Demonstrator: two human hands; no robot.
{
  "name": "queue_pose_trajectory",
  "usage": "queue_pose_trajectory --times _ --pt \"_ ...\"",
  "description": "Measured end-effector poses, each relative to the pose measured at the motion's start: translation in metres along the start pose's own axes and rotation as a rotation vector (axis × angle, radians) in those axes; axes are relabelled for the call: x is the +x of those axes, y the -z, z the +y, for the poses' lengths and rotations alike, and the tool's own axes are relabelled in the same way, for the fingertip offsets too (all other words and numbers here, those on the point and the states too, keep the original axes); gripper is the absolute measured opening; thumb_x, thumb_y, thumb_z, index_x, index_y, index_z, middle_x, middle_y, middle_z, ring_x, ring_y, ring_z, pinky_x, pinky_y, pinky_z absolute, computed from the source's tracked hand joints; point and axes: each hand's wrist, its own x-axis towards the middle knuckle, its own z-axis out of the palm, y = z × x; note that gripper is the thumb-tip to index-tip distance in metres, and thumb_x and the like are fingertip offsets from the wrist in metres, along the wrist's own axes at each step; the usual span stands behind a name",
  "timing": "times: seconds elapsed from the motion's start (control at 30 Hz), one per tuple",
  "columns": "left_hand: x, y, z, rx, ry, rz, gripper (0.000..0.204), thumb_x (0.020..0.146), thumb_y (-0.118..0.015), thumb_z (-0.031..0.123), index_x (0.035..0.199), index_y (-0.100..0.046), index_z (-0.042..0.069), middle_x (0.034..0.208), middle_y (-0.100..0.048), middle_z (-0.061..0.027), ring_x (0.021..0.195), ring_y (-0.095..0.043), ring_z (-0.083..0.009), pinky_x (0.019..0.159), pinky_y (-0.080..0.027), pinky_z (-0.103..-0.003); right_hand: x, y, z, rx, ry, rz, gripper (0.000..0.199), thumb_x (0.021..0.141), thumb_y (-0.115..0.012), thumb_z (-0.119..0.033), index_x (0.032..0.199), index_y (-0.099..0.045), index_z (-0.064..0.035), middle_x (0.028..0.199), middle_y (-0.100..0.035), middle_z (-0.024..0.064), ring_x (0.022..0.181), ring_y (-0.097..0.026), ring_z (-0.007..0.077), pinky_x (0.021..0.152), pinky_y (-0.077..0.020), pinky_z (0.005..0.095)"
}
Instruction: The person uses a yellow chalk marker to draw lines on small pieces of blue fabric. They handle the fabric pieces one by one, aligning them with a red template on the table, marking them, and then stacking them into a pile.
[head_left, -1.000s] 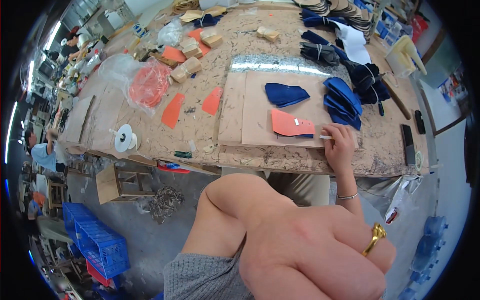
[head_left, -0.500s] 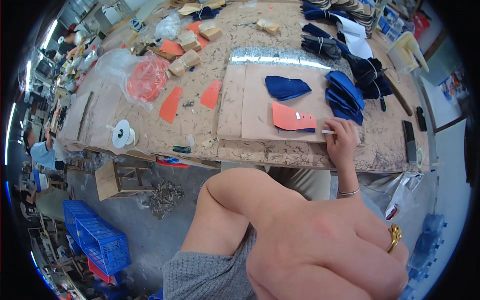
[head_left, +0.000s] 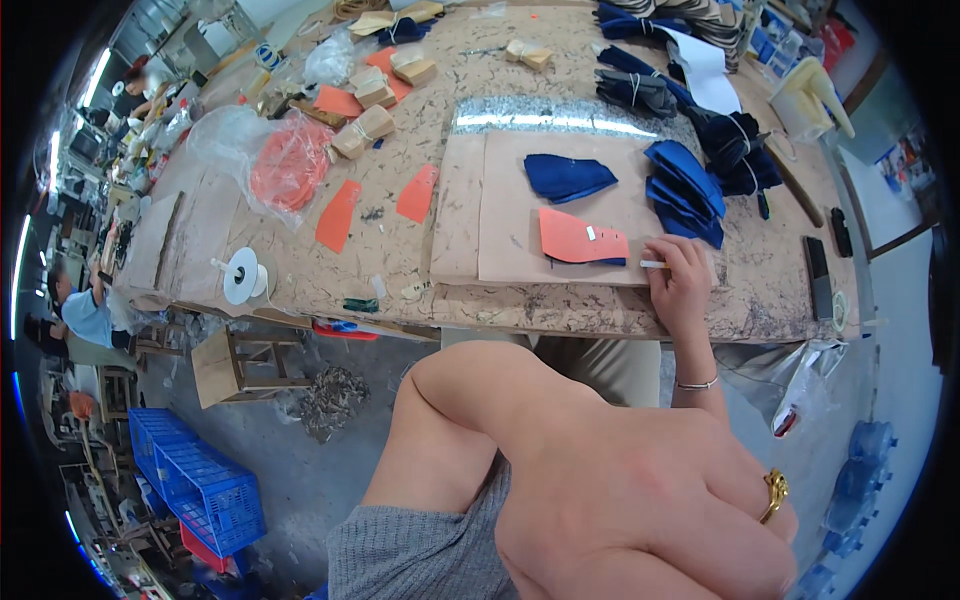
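Observation:
My right hand, with a thin bracelet at the wrist, rests at the front of the workboard. Its fingers are closed on a short, thin white stick whose exact kind I cannot make out. Just left of its tip, an orange template lies over dark blue pieces, their edge showing below. Another blue cut piece lies behind it, and a fanned stack of blue pieces is to the right. My left hand, wearing a gold ring, is bent back very close to the camera; its fingertips are hidden.
Two orange templates lie left of the board. Near the table edge stands a white spool. Bundled dark pieces and a black phone-like object are at right. Blue crates and a wooden stool are on the floor.
The table scene has shifted very slightly left in view. My left hand has moved slightly left and down; my right hand keeps its hold on the white stick.

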Motion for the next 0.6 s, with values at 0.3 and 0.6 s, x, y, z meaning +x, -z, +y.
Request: queue_pose_trajectory --times 0.3,0.6 --pt "0.060 0.058 -0.016 -0.006 -0.354 -0.991 0.039 0.097 -0.055 0.029 0.071 -0.051 0.001 0.068 -0.052 -0.0137 0.051 -0.047 -0.0247 0.044 -0.037 -0.035 0.005 0.002 -0.001 0.008 0.028 0.022 0.014 0.082 -0.072 -0.008 0.096 -0.069 -0.0071 0.097 -0.067 0.0070 0.089 -0.061 0.0284 0.076 -0.0499 0.0373" --pt "0.006 -0.014 -0.011 -0.143 -0.096 0.090 0.032 0.101 -0.049 0.015 0.069 -0.051 0.012 0.068 -0.050 -0.0003 0.055 -0.046 -0.0073 0.085 -0.043 -0.010 0.001 0.000 0.001 -0.003 0.001 0.021 0.014 0.082 -0.072 -0.009 0.096 -0.069 -0.0073 0.097 -0.067 0.0062 0.087 -0.061 0.0282 0.075 -0.0498 0.0371"
